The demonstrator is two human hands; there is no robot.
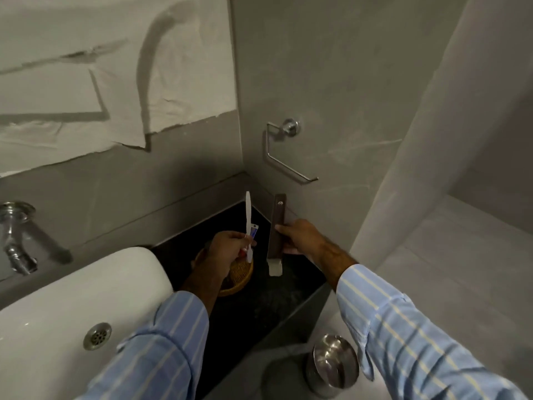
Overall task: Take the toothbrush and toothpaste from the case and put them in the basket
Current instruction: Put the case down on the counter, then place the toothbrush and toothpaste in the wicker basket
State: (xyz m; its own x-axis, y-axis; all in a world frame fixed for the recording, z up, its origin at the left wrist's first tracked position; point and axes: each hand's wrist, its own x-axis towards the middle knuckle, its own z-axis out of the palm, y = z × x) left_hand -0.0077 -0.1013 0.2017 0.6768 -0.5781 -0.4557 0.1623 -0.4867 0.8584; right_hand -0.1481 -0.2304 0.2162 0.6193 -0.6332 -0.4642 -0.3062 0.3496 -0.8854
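White plastic stands up out of the left hand point(230, 249): the toothbrush point(248, 217), gripped low on its handle with the rest rising almost upright above the fist. Pinched in the same closed fingers is the small toothpaste point(254, 230), a blue and white tube end showing just beside the brush. That hand hangs directly over the wicker basket point(239, 280), which sits on the dark counter point(259, 310) in the corner and is partly hidden by the wrist.

To the right, the right hand point(300, 238) is wrapped around the dark brown case point(277, 226), holding it roughly upright, with a pale inner sleeve or flap sticking out of its lower end above the counter. Whether anything remains inside cannot be told.

Both items look to be out of the case, so the step in hand is likely the drop into the basket. The next move would call for lowering the left hand until the brush tip clears the rim, tilting the long brush so it lies within the basket and does not tip out, then loosening the fingers. The white sink point(72, 298) lies close on the left.
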